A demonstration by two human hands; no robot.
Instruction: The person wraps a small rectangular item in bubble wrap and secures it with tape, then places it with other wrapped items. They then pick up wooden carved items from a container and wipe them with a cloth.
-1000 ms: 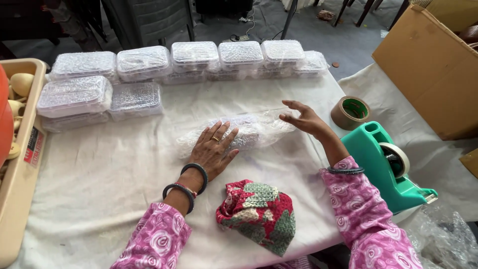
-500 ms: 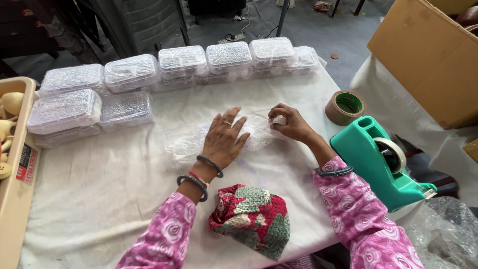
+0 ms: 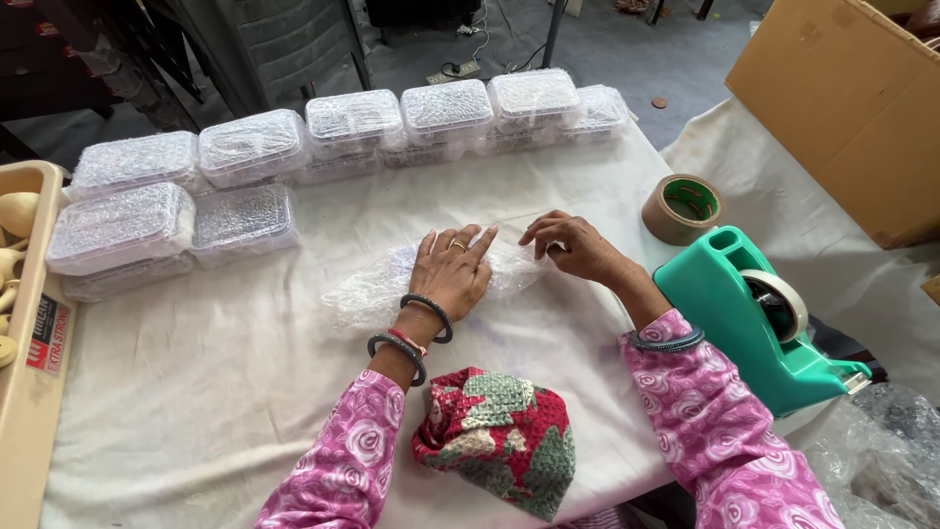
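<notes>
A sheet of clear bubble wrap (image 3: pixel 372 289) lies on the white cloth-covered table (image 3: pixel 196 392), folded around something I cannot make out. My left hand (image 3: pixel 452 269) presses flat on top of it, fingers spread. My right hand (image 3: pixel 576 245) is at the wrap's right end, its fingers curled and pinching the edge of the plastic. Both arms wear pink flowered sleeves, with bangles on the wrists.
Several bubble-wrapped boxes (image 3: pixel 245 147) line the table's far edge and left side. A green tape dispenser (image 3: pixel 754 313) and a brown tape roll (image 3: pixel 682 208) sit at right, a cardboard box (image 3: pixel 852 98) beyond. A red-green crocheted pouch (image 3: pixel 499 436) lies near me. A beige tray (image 3: pixel 29 343) stands left.
My right hand went from open and raised to closed on the right end of the bubble wrap. My left hand stayed pressed on the wrap, shifting slightly.
</notes>
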